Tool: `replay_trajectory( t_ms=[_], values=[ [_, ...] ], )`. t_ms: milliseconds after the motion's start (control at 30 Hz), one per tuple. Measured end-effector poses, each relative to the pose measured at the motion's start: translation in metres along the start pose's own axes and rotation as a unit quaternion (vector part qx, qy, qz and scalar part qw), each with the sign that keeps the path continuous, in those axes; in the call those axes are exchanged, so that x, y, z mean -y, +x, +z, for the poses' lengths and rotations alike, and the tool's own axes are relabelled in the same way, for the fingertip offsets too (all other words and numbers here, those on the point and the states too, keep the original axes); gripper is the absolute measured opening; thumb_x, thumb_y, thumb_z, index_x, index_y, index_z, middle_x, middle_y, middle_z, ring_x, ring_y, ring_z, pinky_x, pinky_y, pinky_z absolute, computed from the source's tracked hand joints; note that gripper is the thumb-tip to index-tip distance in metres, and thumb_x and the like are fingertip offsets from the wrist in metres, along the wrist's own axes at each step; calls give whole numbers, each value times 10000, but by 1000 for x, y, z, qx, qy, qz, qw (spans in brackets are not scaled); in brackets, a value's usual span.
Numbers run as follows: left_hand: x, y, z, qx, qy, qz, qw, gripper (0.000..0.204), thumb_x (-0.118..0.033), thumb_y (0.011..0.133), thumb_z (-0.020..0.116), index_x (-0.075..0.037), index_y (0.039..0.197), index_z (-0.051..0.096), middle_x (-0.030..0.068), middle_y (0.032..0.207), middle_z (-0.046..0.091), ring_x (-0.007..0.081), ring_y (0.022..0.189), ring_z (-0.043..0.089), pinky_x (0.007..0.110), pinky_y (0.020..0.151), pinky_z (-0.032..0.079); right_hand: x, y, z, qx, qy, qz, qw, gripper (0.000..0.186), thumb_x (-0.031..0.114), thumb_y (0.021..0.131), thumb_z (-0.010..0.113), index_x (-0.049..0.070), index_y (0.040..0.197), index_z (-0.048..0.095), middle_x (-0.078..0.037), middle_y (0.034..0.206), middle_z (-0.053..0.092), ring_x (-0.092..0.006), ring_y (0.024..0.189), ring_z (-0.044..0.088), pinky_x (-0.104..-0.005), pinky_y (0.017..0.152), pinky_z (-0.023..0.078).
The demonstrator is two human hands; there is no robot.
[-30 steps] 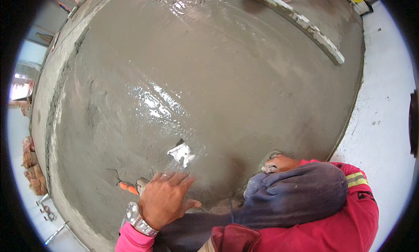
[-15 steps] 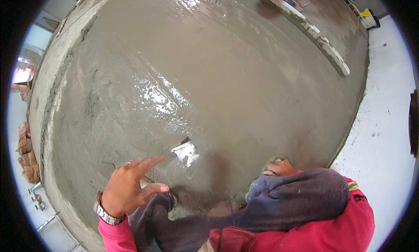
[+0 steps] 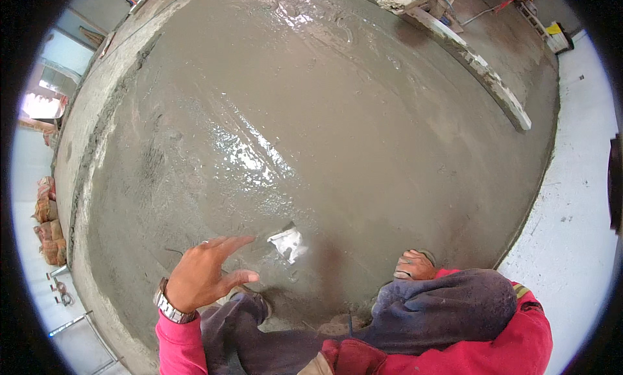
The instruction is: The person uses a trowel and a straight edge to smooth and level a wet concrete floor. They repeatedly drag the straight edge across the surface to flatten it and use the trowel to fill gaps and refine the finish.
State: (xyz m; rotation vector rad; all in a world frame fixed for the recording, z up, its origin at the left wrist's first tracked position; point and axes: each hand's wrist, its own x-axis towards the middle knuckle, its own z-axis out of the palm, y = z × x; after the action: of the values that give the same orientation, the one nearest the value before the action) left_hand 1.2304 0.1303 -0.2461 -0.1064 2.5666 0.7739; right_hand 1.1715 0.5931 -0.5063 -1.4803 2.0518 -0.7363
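My left hand (image 3: pixel 211 276) hovers above wet grey cement (image 3: pixel 363 141), its thumb and fingers apart and nothing between them. A metal-banded watch sits on that wrist. Just right of its fingertips, a smeared white scrap (image 3: pixel 287 244) lies in the cement surface. A thin bent wire (image 3: pixel 174 250) pokes out behind the hand's knuckles. Low down beside my right knee, my right hand (image 3: pixel 415 265) is closed with its fingers curled. A rounded grey edge shows behind it; what it grips is hidden.
A long cement-caked board (image 3: pixel 480 70) lies at the far right. A white wall (image 3: pixel 551 213) borders the floor on the right. Stacked bags (image 3: pixel 50 242) and a metal frame (image 3: pixel 71 324) stand along the left. A bucket (image 3: pixel 559 39) is at the far right corner.
The view has shifted, so the floor appears lower and farther right. My right hand's curled fingers now show more fully. My left hand keeps its spread pose.
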Motion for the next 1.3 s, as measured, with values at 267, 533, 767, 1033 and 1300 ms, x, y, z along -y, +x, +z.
replay_trajectory(
  t_ms=[267, 533, 767, 1033, 1300],
  values=[
    [4, 14, 2, 13, 9, -1, 1000, 622, -504, 756, 668, -86, 1204, 563, 197, 1078, 631, 392, 963, 610, 423, 788, 501, -3, 1, -3, -21, 13, -21, 999, 167, 293, 775, 589, 135, 802, 637, -22, 764, 542, -235, 732, 490, -363, 643, 378],
    [8, 19, 0, 36, -4, -31, 999, 634, -494, 764, 672, -79, 1227, 552, 197, 1093, 626, 382, 983, 605, 419, 828, 479, 0, 3, -1, -37, 5, -40, 998, 158, 280, 744, 603, 136, 801, 640, -36, 761, 539, -236, 726, 488, -373, 620, 376],
    [2, 23, -3, 76, -12, -41, 996, 641, -506, 769, 665, -70, 1224, 548, 205, 1097, 625, 392, 1006, 601, 424, 837, 481, -6, -5, 7, -14, 19, 6, 1000, 191, 306, 797, 615, 117, 820, 630, -33, 802, 544, -224, 776, 502, -362, 681, 394],
    [1, 26, 5, 70, -19, -25, 997, 629, -424, 755, 712, -22, 1211, 550, 202, 1127, 620, 386, 1059, 587, 418, 874, 472, -11, -12, 14, -59, 8, -3, 998, 218, 311, 804, 624, 100, 772, 579, -41, 799, 541, -226, 784, 505, -373, 683, 398],
    [-2, 27, 6, 77, -33, -58, 995, 625, -344, 735, 739, -22, 1233, 541, 198, 1141, 619, 353, 1067, 592, 415, 888, 464, -7, -10, 12, -54, 8, 2, 998, 264, 344, 828, 611, 94, 760, 563, -50, 783, 543, -223, 802, 520, -381, 694, 406]
  ],
)
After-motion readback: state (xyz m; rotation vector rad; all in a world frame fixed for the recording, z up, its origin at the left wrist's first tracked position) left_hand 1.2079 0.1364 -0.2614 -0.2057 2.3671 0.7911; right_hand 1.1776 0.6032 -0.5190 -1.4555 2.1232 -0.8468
